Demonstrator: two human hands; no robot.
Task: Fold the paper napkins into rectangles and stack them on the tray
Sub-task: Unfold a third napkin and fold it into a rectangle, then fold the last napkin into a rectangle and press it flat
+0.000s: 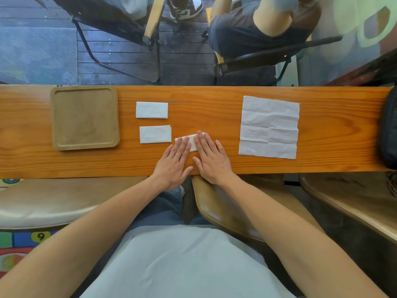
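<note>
A square brown tray (pixel 56 117) lies on the left of the wooden table, with nothing on it. Two white napkins folded into rectangles lie to its right: one farther back (pixel 151 110), one nearer (pixel 155 134). A third folded napkin (pixel 193 141) lies at the middle of the table under both my hands. My left hand (pixel 174 162) and my right hand (pixel 211 158) rest flat on it with fingers stretched out, pressing it down. A stack of unfolded, creased white napkins (pixel 269 126) lies spread out on the right.
The table (pixel 214 104) is a narrow wooden plank; its near edge runs under my wrists. A dark object (pixel 389 127) sits at the table's right end. Beyond the far edge stand chairs, and a seated person (pixel 257 26). Tan seats flank my lap.
</note>
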